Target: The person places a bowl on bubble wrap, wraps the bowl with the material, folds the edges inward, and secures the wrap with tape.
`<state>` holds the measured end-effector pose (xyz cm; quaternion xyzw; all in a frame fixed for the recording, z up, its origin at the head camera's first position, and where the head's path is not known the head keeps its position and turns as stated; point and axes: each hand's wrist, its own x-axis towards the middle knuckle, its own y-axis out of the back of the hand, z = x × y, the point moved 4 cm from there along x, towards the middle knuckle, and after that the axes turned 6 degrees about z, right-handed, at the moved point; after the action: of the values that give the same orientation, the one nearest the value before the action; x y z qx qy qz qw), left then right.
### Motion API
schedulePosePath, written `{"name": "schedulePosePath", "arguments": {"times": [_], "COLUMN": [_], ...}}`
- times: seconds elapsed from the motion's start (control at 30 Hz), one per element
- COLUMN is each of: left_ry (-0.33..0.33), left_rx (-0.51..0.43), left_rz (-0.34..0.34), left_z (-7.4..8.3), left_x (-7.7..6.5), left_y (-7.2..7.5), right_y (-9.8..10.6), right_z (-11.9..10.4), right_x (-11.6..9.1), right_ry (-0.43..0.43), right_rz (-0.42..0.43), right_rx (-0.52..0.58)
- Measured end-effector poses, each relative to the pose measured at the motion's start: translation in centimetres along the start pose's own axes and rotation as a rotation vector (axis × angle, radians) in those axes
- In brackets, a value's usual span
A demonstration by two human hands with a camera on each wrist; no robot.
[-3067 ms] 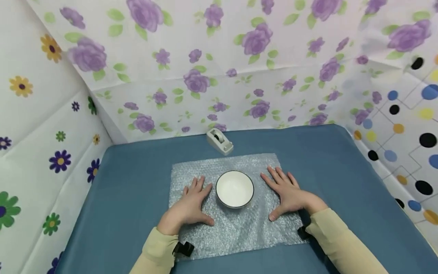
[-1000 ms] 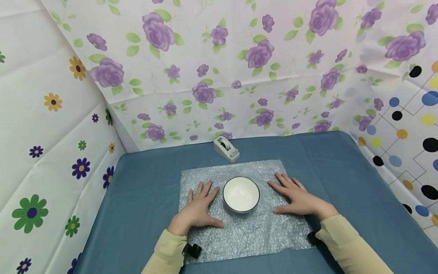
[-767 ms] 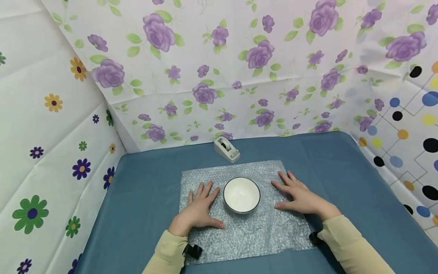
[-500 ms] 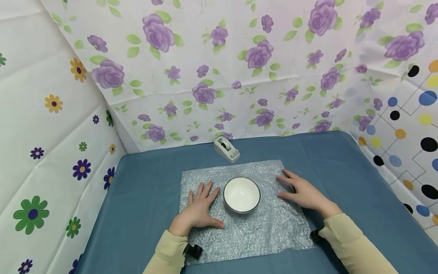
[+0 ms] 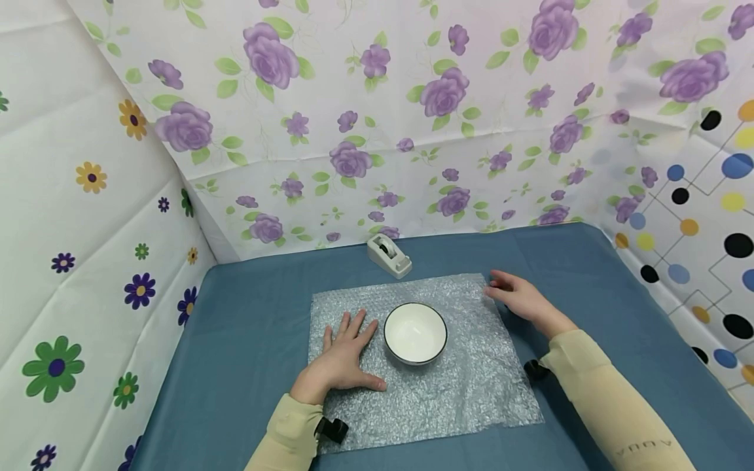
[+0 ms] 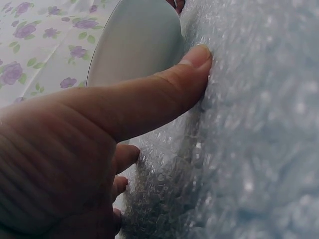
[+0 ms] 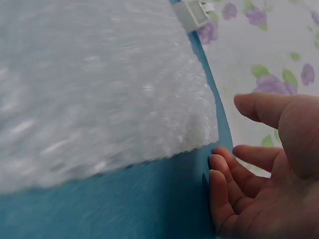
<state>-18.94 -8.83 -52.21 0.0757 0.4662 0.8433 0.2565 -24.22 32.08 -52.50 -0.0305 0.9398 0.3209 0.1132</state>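
A white bowl (image 5: pixel 415 333) with a dark rim stands upright on a sheet of bubble wrap (image 5: pixel 448 399) spread over the table. Left of the bowl, my left hand (image 5: pixel 341 360) rests on the wrap with fingers spread; the left wrist view shows its thumb (image 6: pixel 164 94) along the wrap beside the bowl's side (image 6: pixel 137 47). My right hand (image 5: pixel 521 297) is by the far right corner of the wrap, its fingers loosely bent. In the right wrist view a gap shows between thumb and fingers, with nothing held, and the fingertips are close to the wrap's corner (image 7: pixel 204 132).
A white tape dispenser (image 5: pixel 389 256) stands on the blue tablecloth (image 5: pixel 253 347) behind the wrap. Flower-printed sheets (image 5: pixel 353 98) rise behind and to the left of the table, and a dotted sheet (image 5: pixel 701 261) on the right.
My right hand has lifted from flat on the wrap's right side and moved away from me to its far right corner, fingers drawing together. The left hand and bowl stay put.
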Motion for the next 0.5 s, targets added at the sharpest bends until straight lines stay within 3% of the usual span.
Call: {"name": "schedulePosePath", "arguments": {"times": [0.3, 0.5], "left_ry": [0.010, 0.012], "left_rx": [0.003, 0.009], "left_rz": [-0.007, -0.009], "left_z": [-0.1, 0.0], "left_x": [0.0, 0.0], "left_y": [0.1, 0.0], "right_y": [1.1, 1.3], "right_z": [-1.0, -1.1], "right_x": [2.1, 2.2], "right_ry": [-0.203, -0.225], "right_rz": [-0.086, -0.105], "right_rx": [0.161, 0.106]}}
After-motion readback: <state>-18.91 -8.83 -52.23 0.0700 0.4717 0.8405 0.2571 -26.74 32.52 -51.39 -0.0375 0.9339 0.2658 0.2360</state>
